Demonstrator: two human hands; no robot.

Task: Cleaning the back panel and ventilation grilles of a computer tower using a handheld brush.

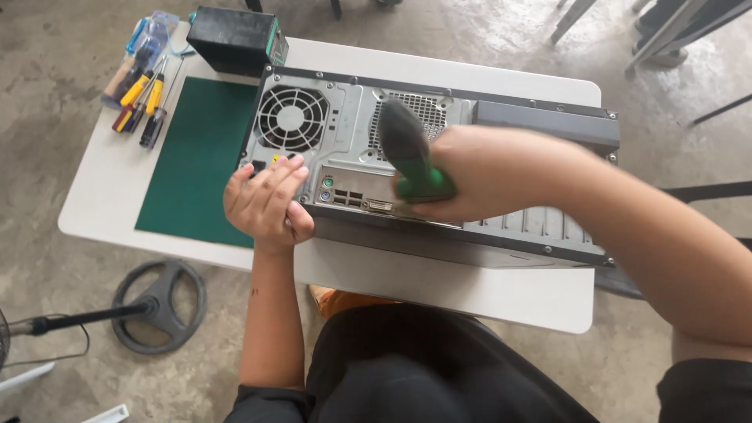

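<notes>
On the white table (470,290) lies the computer (439,180), back panel up. My right hand (478,176) is closed around a green screwdriver (411,157) over it. My left hand (266,205), fingers curled and holding nothing, touches its edge. A green mat (200,157), more screwdrivers (145,102) and a black box (235,39) sit left; the floor is concrete.

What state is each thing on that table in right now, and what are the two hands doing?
Computer case: lying on its side, rear panel facing up, closed.
Right hand: shut around a green-handled screwdriver, held against the rear panel.
Left hand: fingers curled, resting on the case's near left edge, holding nothing visible.
Green mat: flat, partly under the case.
Spare screwdrivers: lying loose at the table's far left corner.
Black box: closed, upright.
</notes>
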